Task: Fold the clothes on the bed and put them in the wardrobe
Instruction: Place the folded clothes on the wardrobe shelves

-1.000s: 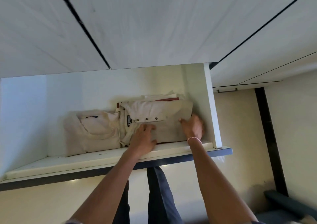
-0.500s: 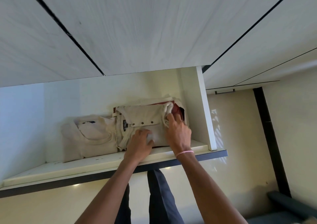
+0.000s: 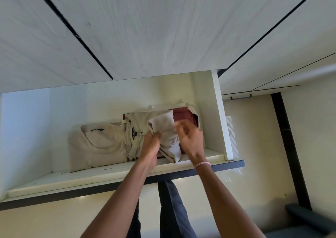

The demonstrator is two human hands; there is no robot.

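head view: beige shirt [image 3: 138,126] lies on a red garment [image 3: 183,115] on the wardrobe shelf [image 3: 109,177], touching a folded top [image 3: 98,145]. left hand [image 3: 151,146] grips the shirt's turned-back flap. right hand [image 3: 190,137] is blurred, fingers curled; its hold cannot be told.
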